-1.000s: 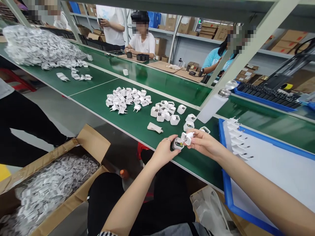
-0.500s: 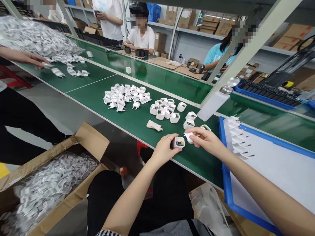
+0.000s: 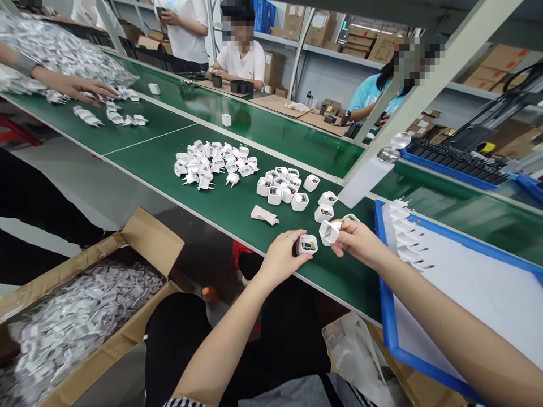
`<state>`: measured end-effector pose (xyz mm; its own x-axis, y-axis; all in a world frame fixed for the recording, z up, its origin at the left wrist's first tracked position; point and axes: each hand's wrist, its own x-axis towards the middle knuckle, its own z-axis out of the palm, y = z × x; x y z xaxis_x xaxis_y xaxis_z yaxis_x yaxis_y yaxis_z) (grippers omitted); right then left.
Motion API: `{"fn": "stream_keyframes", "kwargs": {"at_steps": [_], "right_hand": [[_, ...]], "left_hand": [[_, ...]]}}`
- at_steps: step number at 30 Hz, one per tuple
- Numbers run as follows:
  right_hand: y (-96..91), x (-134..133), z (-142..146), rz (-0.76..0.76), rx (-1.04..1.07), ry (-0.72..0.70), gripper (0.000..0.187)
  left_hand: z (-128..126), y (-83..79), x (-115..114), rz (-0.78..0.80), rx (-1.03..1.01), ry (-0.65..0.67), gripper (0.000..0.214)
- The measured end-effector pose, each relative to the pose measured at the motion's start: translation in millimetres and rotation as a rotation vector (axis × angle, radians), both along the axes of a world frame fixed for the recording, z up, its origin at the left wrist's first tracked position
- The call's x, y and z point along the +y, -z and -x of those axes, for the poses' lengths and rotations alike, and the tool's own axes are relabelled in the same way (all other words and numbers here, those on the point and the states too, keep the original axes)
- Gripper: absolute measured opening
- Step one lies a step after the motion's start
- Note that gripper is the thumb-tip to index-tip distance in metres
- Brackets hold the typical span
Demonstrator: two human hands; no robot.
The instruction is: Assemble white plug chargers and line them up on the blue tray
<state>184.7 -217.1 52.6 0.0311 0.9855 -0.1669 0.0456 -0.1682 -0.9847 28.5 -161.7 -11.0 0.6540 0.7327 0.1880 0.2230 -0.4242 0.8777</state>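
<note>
Green-topped long workbench (image 3: 156,164) in the head view, set before grey shelves stacked with brown cardboard cartons (image 3: 382,50); can make out red marks on some at upper right, too small to read. Holding in left hand (image 3: 284,253), clasped between thumb and fingers, a white, open-topped, rounded-square plastic housing (image 3: 307,245) with circuit parts inside, near the bench's close edge. Gripping in right hand (image 3: 360,240), by the fingertips, a white plastic plug cap (image 3: 329,232), hollow side showing, just beside the housing and apart from it. Can see beyond the hands a cluster of similar white housings (image 3: 280,185), a crumpled off-white strip (image 3: 264,215) and, farther left, a loose pile of white two-pin plug caps (image 3: 207,161). To the right, a white plastic bottle (image 3: 367,178) with raised metal lid, then a blue-rimmed white tray (image 3: 392,333) bearing a row of white plug pieces (image 3: 403,232). At far left, a co-worker's hand (image 3: 82,87), fingers spread, by loose white parts; below, an open brown carton (image 3: 156,240) full of small white pieces.
</note>
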Motion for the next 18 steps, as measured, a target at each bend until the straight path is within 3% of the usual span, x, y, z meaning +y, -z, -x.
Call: {"fn": "stream_keyframes", "kwargs": {"at_steps": [5,9,11,14,18], "right_hand": [[1.3,-0.6,1.1,0.009,0.126,0.0,0.029],[0.0,-1.1,3.2,0.015,0.093,-0.002,0.034],[-2.2,-0.7,4.3,0.021,-0.052,0.034,0.033],[-7.3,0.7,7.4,0.025,-0.43,0.075,0.027],[-12.2,1.6,15.7,-0.086,-0.842,0.03,0.022]], "left_hand": [[0.2,0.4,0.3,-0.012,0.0,0.008,0.042],[1.1,0.1,0.1,-0.021,0.005,0.008,0.041],[1.2,-0.1,0.2,-0.025,0.011,0.012,0.041],[0.9,-0.9,0.8,-0.029,0.025,0.014,0.042],[1.0,-2.7,1.0,-0.031,0.031,0.016,0.042]]}}
